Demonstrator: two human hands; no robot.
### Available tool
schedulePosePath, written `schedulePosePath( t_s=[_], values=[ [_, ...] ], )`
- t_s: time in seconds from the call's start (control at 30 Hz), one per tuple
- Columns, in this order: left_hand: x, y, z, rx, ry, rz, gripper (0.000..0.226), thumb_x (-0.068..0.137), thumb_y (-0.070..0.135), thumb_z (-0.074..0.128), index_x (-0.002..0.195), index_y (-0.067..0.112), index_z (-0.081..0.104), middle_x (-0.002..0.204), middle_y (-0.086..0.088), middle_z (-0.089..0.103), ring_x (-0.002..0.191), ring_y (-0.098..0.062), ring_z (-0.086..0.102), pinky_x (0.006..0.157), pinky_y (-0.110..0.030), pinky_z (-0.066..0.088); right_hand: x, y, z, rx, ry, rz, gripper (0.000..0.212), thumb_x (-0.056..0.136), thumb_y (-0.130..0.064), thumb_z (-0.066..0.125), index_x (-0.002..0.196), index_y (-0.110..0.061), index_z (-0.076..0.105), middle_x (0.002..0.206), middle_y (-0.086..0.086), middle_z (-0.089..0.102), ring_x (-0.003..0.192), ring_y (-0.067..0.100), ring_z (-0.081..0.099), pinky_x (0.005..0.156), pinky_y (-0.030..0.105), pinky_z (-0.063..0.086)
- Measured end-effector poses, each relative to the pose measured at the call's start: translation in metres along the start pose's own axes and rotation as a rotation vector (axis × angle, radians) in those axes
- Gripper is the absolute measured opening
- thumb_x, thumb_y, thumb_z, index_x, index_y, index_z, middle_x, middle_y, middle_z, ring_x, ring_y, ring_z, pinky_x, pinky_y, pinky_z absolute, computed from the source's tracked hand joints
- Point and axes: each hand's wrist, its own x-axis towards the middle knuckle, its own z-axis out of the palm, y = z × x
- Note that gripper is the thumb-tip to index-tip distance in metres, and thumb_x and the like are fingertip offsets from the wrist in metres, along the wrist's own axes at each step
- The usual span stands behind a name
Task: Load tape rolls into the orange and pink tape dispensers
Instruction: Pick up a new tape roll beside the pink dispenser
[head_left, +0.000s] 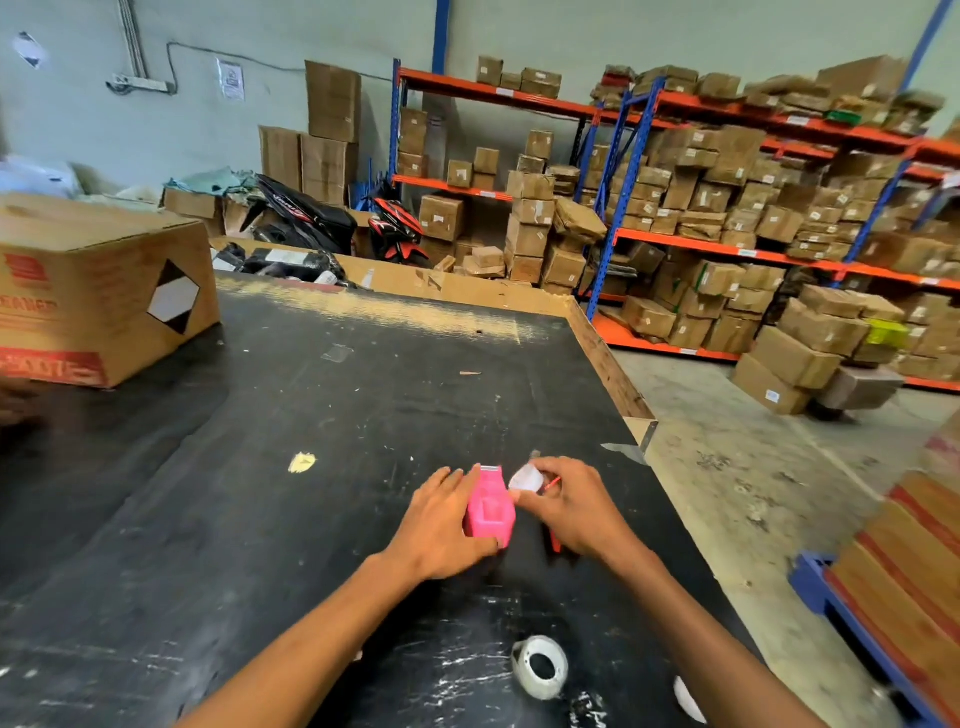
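A pink tape dispenser (490, 506) stands on the black table (291, 467), its metal cutter pointing away from me. My left hand (441, 525) grips its left side. My right hand (571, 506) is just to its right, fingers closed on a small clear tape roll (525, 478) held beside the dispenser's top. A sliver of an orange-red object (555, 540), perhaps the orange dispenser, shows under my right hand; most of it is hidden. Another clear tape roll (540, 666) lies near the table's front edge, between my forearms.
A large cardboard box (98, 291) sits at the table's far left. The table's right edge (613, 374) drops to a concrete floor. Shelves of cardboard parcels (727, 208) fill the background. Stacked boards on a blue pallet (904, 582) stand at the right.
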Motion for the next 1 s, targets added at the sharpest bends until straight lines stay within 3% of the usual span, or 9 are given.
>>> schedulePosePath(
  t_s=[0.07, 0.13, 0.23, 0.33, 0.4, 0.53, 0.7, 0.87, 1.0],
  values=[
    [-0.007, 0.012, -0.005, -0.296, 0.139, -0.017, 0.059, 0.083, 0.033, 0.061, 0.139, 0.019, 0.047, 0.141, -0.002, 0.052, 0.135, -0.022, 0.042, 0.113, -0.033, 0.031, -0.012, -0.008, -0.009, 0.022, -0.015, -0.011, 0.026, 0.074, -0.021, 0.076, 0.097, -0.012, 0.070, 0.092, 0.010, 0.064, 0.080, 0.022, 0.062, 0.073, 0.030, 0.046],
    [-0.016, 0.035, -0.010, -0.669, 0.184, -0.098, 0.029, 0.090, 0.030, 0.057, 0.111, 0.015, 0.071, 0.115, -0.011, 0.072, 0.107, -0.023, 0.065, 0.098, -0.036, 0.048, -0.022, -0.013, -0.015, 0.027, -0.034, -0.067, 0.028, 0.074, -0.017, 0.077, 0.099, -0.008, 0.069, 0.091, 0.015, 0.062, 0.080, 0.025, 0.061, 0.071, 0.028, 0.045],
    [-0.026, 0.060, -0.009, -0.941, 0.136, -0.195, 0.041, 0.089, 0.036, 0.058, 0.082, 0.000, 0.075, 0.088, -0.026, 0.074, 0.075, -0.020, 0.066, 0.080, -0.041, 0.056, -0.034, -0.018, -0.018, 0.012, -0.046, -0.141, 0.029, 0.075, -0.010, 0.073, 0.103, -0.005, 0.068, 0.088, 0.021, 0.061, 0.082, 0.022, 0.055, 0.074, 0.018, 0.038],
    [-0.032, 0.074, -0.009, -1.069, 0.136, -0.206, 0.033, 0.090, 0.020, 0.058, 0.074, -0.005, 0.072, 0.066, -0.010, 0.072, 0.065, -0.013, 0.063, 0.064, -0.021, 0.056, -0.044, -0.017, -0.021, 0.111, 0.043, -0.070, 0.044, 0.077, -0.011, 0.074, 0.119, -0.007, 0.062, 0.100, 0.014, 0.061, 0.086, 0.018, 0.060, 0.074, 0.011, 0.043],
    [-0.032, 0.078, -0.009, -1.104, 0.117, -0.196, 0.029, 0.090, 0.012, 0.058, 0.066, 0.001, 0.070, 0.055, 0.003, 0.070, 0.054, -0.003, 0.065, 0.055, -0.010, 0.051, -0.050, -0.015, -0.023, 0.151, 0.104, -0.074, 0.038, 0.078, -0.008, 0.072, 0.116, -0.005, 0.064, 0.095, 0.009, 0.062, 0.081, 0.009, 0.063, 0.073, 0.011, 0.047],
    [-0.031, 0.085, 0.000, -1.131, 0.106, -0.187, 0.027, 0.089, 0.014, 0.061, 0.068, -0.001, 0.070, 0.060, 0.000, 0.070, 0.059, -0.004, 0.067, 0.060, -0.011, 0.052, -0.063, -0.010, -0.025, 0.199, 0.187, -0.099, 0.029, 0.078, 0.001, 0.068, 0.106, -0.006, 0.069, 0.088, 0.003, 0.067, 0.070, -0.005, 0.059, 0.063, 0.007, 0.045],
    [-0.040, 0.087, 0.011, -1.256, 0.032, -0.249, 0.024, 0.089, 0.012, 0.060, 0.072, 0.000, 0.073, 0.066, -0.004, 0.074, 0.068, -0.009, 0.070, 0.070, -0.015, 0.057, -0.076, 0.003, -0.030, 0.306, 0.132, -0.039, 0.029, 0.077, -0.007, 0.073, 0.105, -0.016, 0.073, 0.086, 0.013, 0.076, 0.070, 0.002, 0.055, 0.065, 0.031, 0.053],
    [-0.049, 0.088, 0.010, -1.330, -0.030, -0.280, 0.026, 0.091, 0.012, 0.056, 0.089, -0.010, 0.069, 0.086, -0.017, 0.072, 0.081, -0.016, 0.070, 0.072, -0.015, 0.058, -0.081, 0.007, -0.028, 0.354, 0.116, -0.043, 0.032, 0.077, -0.007, 0.075, 0.107, -0.016, 0.072, 0.082, -0.002, 0.074, 0.062, -0.008, 0.055, 0.060, 0.009, 0.045],
    [-0.056, 0.091, 0.006, -1.415, -0.049, -0.319, 0.019, 0.092, 0.007, 0.053, 0.087, -0.001, 0.070, 0.073, -0.008, 0.076, 0.069, -0.009, 0.072, 0.065, -0.013, 0.057, -0.086, 0.007, -0.021, 0.390, 0.141, -0.026, 0.036, 0.077, -0.004, 0.074, 0.111, -0.012, 0.069, 0.092, 0.001, 0.074, 0.066, -0.012, 0.059, 0.063, 0.004, 0.044]
  ],
)
